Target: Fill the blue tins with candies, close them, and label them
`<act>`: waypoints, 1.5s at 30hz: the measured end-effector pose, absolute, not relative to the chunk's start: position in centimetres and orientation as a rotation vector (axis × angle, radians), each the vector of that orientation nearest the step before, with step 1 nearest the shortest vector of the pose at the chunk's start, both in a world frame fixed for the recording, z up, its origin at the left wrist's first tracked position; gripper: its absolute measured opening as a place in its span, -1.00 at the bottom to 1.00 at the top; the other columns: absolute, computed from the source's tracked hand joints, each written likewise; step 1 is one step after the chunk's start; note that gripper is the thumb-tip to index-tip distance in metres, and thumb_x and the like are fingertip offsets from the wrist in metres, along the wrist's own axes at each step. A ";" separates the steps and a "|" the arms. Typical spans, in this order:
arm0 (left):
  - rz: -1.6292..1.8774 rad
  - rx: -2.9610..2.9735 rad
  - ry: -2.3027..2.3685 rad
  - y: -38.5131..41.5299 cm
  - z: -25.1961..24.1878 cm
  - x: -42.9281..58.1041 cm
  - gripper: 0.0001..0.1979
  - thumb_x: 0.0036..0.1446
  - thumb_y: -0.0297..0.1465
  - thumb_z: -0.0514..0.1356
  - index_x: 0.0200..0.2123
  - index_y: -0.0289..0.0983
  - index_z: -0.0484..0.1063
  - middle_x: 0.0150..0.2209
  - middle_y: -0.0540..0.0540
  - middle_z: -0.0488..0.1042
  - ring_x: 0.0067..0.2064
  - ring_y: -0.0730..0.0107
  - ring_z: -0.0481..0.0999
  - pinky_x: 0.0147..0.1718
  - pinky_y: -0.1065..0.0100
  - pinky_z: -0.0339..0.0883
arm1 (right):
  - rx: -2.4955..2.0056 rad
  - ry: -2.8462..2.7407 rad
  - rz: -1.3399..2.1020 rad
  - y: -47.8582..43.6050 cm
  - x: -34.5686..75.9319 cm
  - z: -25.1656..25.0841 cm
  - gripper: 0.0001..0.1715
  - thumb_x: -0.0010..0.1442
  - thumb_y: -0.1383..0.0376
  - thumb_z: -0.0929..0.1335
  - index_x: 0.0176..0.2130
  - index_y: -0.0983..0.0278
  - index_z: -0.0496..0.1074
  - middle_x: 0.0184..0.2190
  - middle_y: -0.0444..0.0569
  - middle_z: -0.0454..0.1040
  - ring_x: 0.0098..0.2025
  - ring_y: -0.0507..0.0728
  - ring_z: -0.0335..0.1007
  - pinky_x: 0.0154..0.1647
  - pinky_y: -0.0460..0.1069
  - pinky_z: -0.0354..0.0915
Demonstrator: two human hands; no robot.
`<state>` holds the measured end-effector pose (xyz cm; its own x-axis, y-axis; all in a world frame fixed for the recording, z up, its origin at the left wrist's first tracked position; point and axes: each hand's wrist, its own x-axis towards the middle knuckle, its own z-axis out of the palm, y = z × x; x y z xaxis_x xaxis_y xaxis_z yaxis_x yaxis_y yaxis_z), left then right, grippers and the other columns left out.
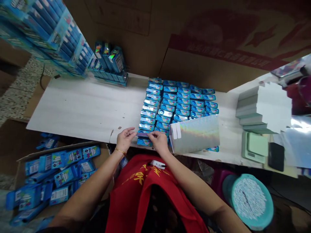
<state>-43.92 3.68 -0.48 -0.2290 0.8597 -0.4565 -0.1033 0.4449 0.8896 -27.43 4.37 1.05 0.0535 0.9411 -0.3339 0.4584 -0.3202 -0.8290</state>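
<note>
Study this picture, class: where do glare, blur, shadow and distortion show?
Head view: rainbow sheen on the silvery panel, white glints on some small blue boxes; head view: stacked display trays at upper left blurred; head view: big carton dim and shaded; head view: edges look stretched, as through a wide lens.

This looks like a packing workshop. A long white worktable (80,106) bears rows of glossy blue boxes (183,101), a pale green scale (257,144) and a filled blue display tray (111,78).

Glossy packs (183,101), matt cloth apron (151,180)
</note>
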 end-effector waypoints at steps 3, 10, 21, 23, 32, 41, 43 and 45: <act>1.040 0.720 1.573 3.8 -1.9 -45.1 -0.58 -0.26 -0.33 0.30 -0.24 -0.34 0.41 -0.55 0.05 0.41 -0.45 0.52 0.38 -0.35 0.42 0.24 | -1.867 -1.518 1.085 4.1 -28.6 -0.1 -0.72 0.02 0.14 0.28 -0.52 0.26 0.45 -0.62 -0.14 0.38 -0.55 0.01 0.20 -0.52 -0.11 0.07; 0.990 0.710 1.581 4.5 -3.9 -44.6 -0.57 -0.29 -0.30 0.29 -0.27 -0.33 0.39 -0.55 0.03 0.43 -0.46 0.45 0.41 -0.36 0.38 0.26 | -1.996 -1.829 0.849 4.5 -28.9 -0.3 -0.76 0.10 0.23 0.25 -0.46 0.26 0.44 -0.48 -0.08 0.42 -0.46 0.03 0.26 -0.44 -0.09 0.09; 1.043 0.879 1.816 3.9 -5.3 -44.2 -0.66 -0.14 -0.29 0.20 -0.24 -0.31 0.37 -0.42 -0.05 0.42 -0.41 0.43 0.41 -0.35 0.37 0.28 | -1.639 -2.695 0.523 3.5 -26.7 0.8 -0.55 0.15 0.38 0.18 0.04 0.22 0.27 -0.30 0.07 0.40 -0.30 0.15 0.27 -0.34 0.00 0.12; 1.092 1.055 1.851 4.6 -3.6 -43.1 -0.69 -0.05 -0.29 0.15 -0.20 -0.29 0.37 -0.31 -0.10 0.43 -0.31 0.39 0.42 -0.28 0.36 0.28 | -1.636 -2.627 0.528 4.0 -25.2 2.0 -0.54 0.17 0.37 0.16 0.06 0.22 0.26 -0.29 0.07 0.39 -0.29 0.13 0.27 -0.30 -0.01 0.15; 0.815 1.196 1.274 9.5 0.2 -30.0 -0.71 -0.14 -0.33 0.24 -0.27 -0.29 0.45 -0.37 -0.11 0.49 -0.31 0.30 0.46 -0.34 0.34 0.33 | -1.704 -2.381 0.111 9.2 -13.2 3.4 -0.65 0.21 0.28 0.17 -0.05 0.21 0.36 -0.16 0.03 0.35 -0.19 0.14 0.18 -0.18 0.01 0.16; 0.771 0.813 1.352 10.3 -1.5 -27.4 -0.85 -0.06 -0.35 0.14 -0.44 -0.33 0.41 -0.62 0.05 0.37 -0.59 0.52 0.37 -0.56 0.44 0.33 | -1.440 -2.543 0.072 8.6 -10.3 4.1 -0.77 0.18 0.35 0.20 -0.24 0.29 0.40 -0.20 0.05 0.37 -0.24 0.11 0.20 -0.22 -0.01 0.15; 0.748 0.943 1.395 10.7 -1.9 -27.7 -0.83 -0.02 -0.35 0.11 -0.41 -0.33 0.43 -0.60 0.02 0.39 -0.57 0.48 0.38 -0.51 0.38 0.35 | -1.502 -2.482 0.146 7.6 -10.7 7.6 -0.79 0.17 0.33 0.20 -0.32 0.29 0.40 -0.25 0.05 0.38 -0.24 0.11 0.22 -0.21 0.00 0.15; 0.771 1.130 1.446 10.9 -1.9 -28.4 -0.80 -0.01 -0.35 0.11 -0.34 -0.31 0.46 -0.50 -0.04 0.46 -0.47 0.42 0.43 -0.37 0.31 0.37 | -1.595 -2.357 0.332 6.6 -11.4 10.9 -0.80 0.16 0.34 0.20 -0.37 0.29 0.39 -0.30 0.03 0.38 -0.29 0.09 0.25 -0.25 -0.03 0.16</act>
